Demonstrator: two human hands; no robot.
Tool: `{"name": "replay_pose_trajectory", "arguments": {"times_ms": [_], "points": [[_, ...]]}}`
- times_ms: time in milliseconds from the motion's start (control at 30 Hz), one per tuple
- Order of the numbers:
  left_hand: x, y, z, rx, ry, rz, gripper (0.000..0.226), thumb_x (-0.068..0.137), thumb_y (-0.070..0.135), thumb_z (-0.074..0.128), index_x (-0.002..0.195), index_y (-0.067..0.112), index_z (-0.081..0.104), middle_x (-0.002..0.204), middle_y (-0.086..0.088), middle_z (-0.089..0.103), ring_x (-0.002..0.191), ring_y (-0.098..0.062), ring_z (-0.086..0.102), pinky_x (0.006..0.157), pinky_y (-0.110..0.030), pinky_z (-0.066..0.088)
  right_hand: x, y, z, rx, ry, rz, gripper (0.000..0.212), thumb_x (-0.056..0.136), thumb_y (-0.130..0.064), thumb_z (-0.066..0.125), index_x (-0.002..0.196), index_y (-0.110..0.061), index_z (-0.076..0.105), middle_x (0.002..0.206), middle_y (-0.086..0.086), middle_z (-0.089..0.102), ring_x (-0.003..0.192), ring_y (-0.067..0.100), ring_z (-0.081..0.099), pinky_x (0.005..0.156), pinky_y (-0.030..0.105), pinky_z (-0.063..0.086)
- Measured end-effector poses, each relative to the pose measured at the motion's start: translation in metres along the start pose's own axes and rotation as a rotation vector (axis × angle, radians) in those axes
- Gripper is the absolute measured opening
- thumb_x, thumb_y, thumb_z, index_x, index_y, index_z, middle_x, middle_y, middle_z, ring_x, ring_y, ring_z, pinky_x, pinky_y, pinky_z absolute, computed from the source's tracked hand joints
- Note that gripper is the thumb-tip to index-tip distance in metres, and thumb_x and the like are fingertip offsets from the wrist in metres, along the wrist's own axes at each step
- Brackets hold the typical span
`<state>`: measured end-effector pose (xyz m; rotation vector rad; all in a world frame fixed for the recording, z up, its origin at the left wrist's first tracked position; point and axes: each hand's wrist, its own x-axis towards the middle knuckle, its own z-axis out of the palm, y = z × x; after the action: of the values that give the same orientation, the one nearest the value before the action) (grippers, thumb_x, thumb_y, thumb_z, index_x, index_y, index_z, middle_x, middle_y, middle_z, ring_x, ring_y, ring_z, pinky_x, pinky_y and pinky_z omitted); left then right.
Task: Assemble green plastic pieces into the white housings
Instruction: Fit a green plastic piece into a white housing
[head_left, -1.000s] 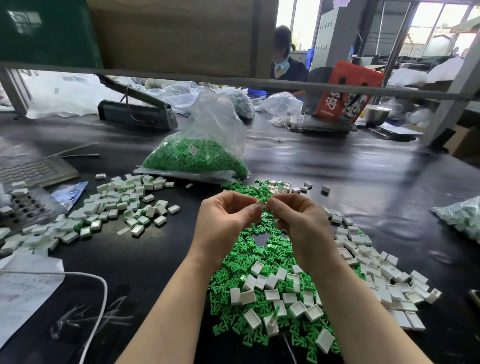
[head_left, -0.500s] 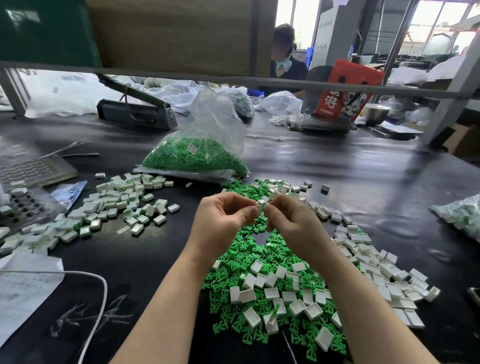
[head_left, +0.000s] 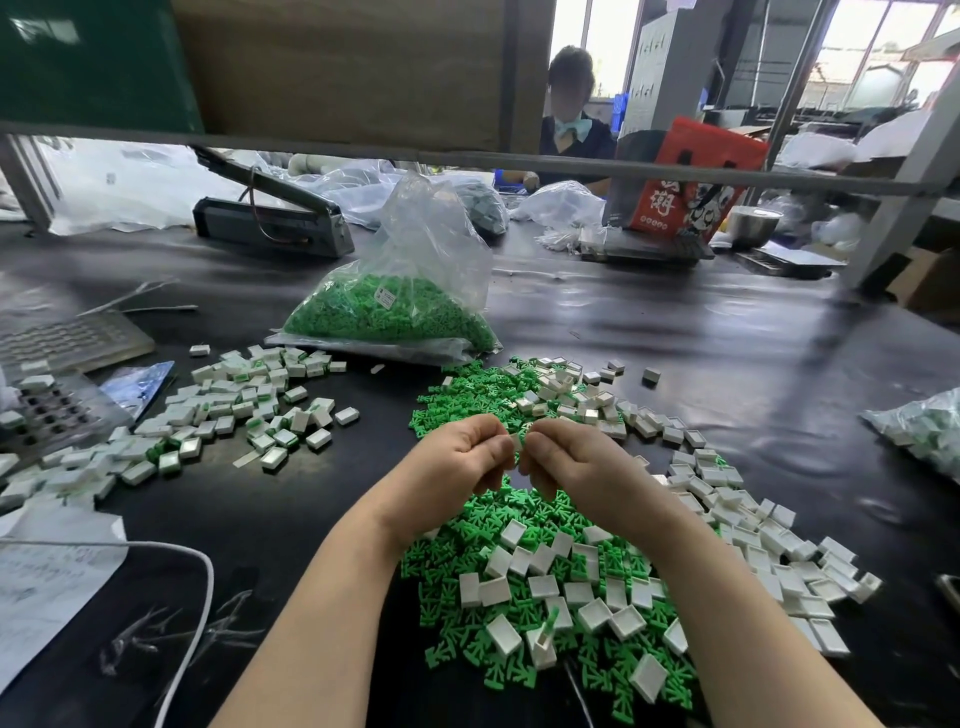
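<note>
Black sheeting covers the table (head_left: 675, 332), and nearly all of it is taken up by stock. At the far centre a clear bag of green pieces (head_left: 389, 312) is slumped, its mouth upward. To the left a spread of finished housings (head_left: 228, 410), white with green showing, is laid out well apart from the working pile. Near and central, loose green pieces (head_left: 493, 395) are heaped with empty white housings (head_left: 727, 499) scattered over them and trailing off to the right.

Above that heap the two hands are brought together. The left hand (head_left: 457, 462) is curled closed and the right hand (head_left: 571, 462) likewise, with one small white housing (head_left: 517, 442) pinched between their fingertips. Whether a green piece is already seated in it cannot be told, since the fingers hide all but one white edge.

The insertion appears to be in hand. It is best done with the housing's open side turned toward the piece and held steady by one hand while the green piece is lined up square and pressed straight in by the other. A tilted entry is likely to jam, so the fit should be felt for before force is applied. Once seated flush, the part would be dropped with the finished ones on the left.
</note>
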<state>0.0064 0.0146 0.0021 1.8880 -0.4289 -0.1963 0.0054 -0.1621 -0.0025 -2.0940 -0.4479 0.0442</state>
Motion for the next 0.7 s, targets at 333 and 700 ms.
{"name": "replay_pose_trajectory", "arguments": {"times_ms": [333, 700], "points": [[-0.003, 0.002, -0.002, 0.142, -0.058, 0.041, 0.019, 0.100, 0.020, 0.052, 0.084, 0.010, 0.055, 0.074, 0.002, 0.049, 0.072, -0.012, 0.043, 0.070, -0.031, 0.037, -0.003, -0.003, -0.008, -0.049, -0.113, -0.027, 0.035, 0.100, -0.019, 0.050, 0.066, -0.024, 0.053, 0.065, 0.002, 0.047, 0.057, 0.011, 0.039, 0.055, 0.028, 0.033], [-0.005, 0.002, -0.008, 0.231, -0.123, 0.028, 0.021, 0.099, 0.020, 0.052, 0.079, 0.021, 0.055, 0.074, -0.003, 0.045, 0.069, -0.016, 0.040, 0.064, -0.035, 0.034, -0.006, -0.008, -0.009, -0.078, -0.197, -0.045, 0.031, 0.100, -0.015, 0.050, 0.069, -0.017, 0.053, 0.068, 0.008, 0.047, 0.062, 0.018, 0.039, 0.060, 0.036, 0.034]]}}
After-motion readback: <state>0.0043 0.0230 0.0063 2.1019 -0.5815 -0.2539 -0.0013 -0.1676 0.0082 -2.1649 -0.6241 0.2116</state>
